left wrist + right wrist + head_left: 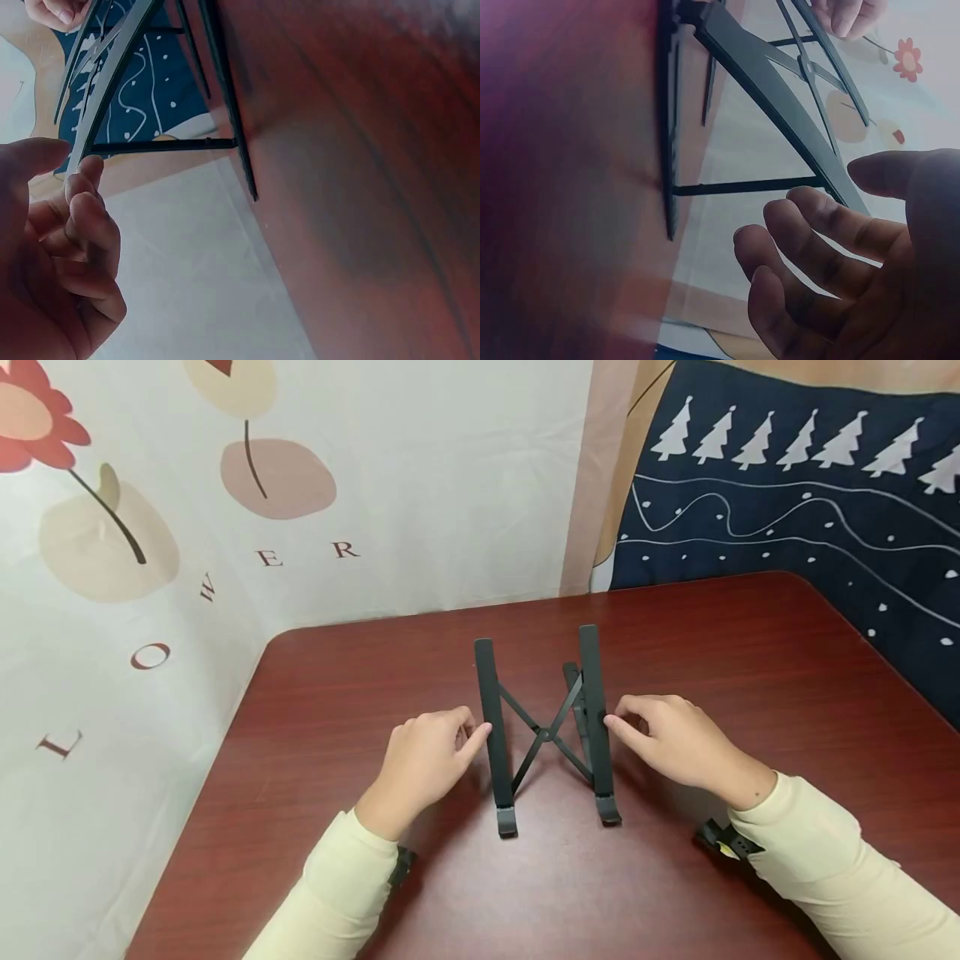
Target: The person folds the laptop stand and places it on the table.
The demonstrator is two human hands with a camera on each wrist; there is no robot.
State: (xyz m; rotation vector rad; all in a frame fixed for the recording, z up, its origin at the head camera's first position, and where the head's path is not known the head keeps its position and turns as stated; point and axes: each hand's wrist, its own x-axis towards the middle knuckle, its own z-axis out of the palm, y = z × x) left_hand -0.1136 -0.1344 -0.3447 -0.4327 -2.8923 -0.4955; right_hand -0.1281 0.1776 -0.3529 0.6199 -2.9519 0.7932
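Note:
A black folding laptop stand (545,735) stands spread on the table, its two long rails joined by crossed bars and its small front lips toward me. At the left rail (492,718), my left hand (427,756) pinches the outer edge between thumb and fingers. My right hand (682,739) does likewise at the right rail (595,710), with its thumb tip on the edge. In the left wrist view the rail (112,82) runs between thumb and curled fingers. The right wrist view has the rail (772,105) between the thumb and the bent fingers.
The dark red wooden table (337,693) has rounded far corners. Behind it hangs a white cloth (450,485) with flowers and letters. To the right is a navy cloth (787,518) with white trees. A black wrist device (727,842) shows under the right sleeve.

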